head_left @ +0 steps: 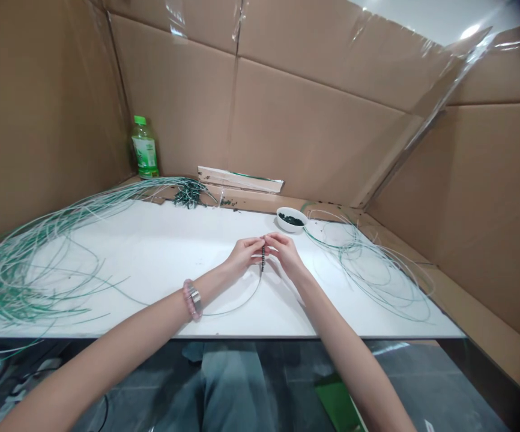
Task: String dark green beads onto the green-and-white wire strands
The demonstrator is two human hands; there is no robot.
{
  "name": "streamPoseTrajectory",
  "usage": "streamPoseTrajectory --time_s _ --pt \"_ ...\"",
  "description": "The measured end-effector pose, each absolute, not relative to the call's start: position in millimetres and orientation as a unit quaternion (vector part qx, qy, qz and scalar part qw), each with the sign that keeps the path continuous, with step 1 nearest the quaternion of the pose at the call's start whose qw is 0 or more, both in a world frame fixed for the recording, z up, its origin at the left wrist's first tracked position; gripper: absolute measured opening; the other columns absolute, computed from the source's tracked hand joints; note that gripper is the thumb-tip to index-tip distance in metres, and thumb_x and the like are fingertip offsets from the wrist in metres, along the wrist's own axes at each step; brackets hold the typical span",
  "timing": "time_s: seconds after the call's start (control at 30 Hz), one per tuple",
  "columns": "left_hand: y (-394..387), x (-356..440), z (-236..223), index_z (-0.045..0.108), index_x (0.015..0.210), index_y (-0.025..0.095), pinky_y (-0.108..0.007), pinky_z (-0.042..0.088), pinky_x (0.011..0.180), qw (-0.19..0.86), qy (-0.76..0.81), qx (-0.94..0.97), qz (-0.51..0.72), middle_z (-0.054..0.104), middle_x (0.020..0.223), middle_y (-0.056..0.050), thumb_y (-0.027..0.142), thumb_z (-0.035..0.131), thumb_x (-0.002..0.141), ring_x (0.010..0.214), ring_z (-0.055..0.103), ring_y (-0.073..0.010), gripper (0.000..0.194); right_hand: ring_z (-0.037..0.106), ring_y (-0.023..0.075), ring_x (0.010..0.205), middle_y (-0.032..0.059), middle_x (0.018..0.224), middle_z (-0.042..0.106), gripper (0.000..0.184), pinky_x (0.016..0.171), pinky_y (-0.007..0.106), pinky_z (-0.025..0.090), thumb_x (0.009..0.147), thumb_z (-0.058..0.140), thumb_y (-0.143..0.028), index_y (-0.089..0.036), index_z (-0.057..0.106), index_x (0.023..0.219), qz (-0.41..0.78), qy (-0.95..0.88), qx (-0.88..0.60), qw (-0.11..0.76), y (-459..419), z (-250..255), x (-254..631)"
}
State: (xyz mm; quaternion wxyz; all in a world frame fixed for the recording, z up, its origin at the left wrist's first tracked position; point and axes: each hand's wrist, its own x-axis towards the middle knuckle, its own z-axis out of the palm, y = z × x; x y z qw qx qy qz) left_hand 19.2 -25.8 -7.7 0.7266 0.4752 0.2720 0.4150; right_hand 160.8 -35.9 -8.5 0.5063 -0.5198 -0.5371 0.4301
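Hands: left hand (244,255) and right hand (284,252) pinch a thin wire (237,306) between the fingertips, above the middle of the bench (174,252).
Wire: short run of dark beads (262,259) strung near its upper end, the remainder curving bare towards the bench's front edge.
Supply: white bowl (290,219) holding more dark beads, just beyond the hands.
Left: large sheaf of loose wires (26,282), dark-beaded bunch (188,195) at its far end.
Right: looser tangle of wires (368,264), no beads visible.
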Motion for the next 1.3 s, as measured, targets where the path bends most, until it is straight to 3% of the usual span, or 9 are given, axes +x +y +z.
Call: streamPoseTrajectory --time_s 0.4,0.97,1.3 --pt "-22.8 22.3 -11.8 0.065 0.064 0.009 -0.023 0.039 0.055 0.731 0.263 0.465 0.425 0.058 0.058 -0.002 0.038 0.078 0.059 0.053 0.054 -0.0090 0.032 0.061 0.0114 0.074 0.0013 0.085 0.063 0.018 0.068 0.029 0.053 0.089 0.058 -0.029 -0.012 0.061 0.089 0.396 -0.561 -0.535 0.492 -38.9 0.9 163.1" --pt "-26.1 23.5 -4.8 0.066 0.068 0.008 -0.025 0.043 0.059 0.727 0.295 0.454 0.423 0.059 0.059 -0.002 0.029 0.075 0.066 0.054 0.053 -0.0080 0.023 0.060 0.0094 0.068 0.0003 0.080 0.063 0.018 0.067 0.027 0.052 0.089 0.057 -0.029 -0.012 0.061 0.083 0.353 -0.540 -0.536 0.544 -40.8 6.3 154.6" --pt "-25.2 23.9 -8.0 0.063 0.064 0.009 -0.024 0.041 0.053 0.729 0.286 0.453 0.427 0.057 0.058 -0.002 0.030 0.073 0.068 0.052 0.052 -0.0088 0.023 0.060 0.0100 0.069 -0.0003 0.078 0.063 0.018 0.067 0.027 0.052 0.089 0.059 -0.028 -0.012 0.061 0.082 0.366 -0.552 -0.547 0.512 -42.7 6.3 154.9"
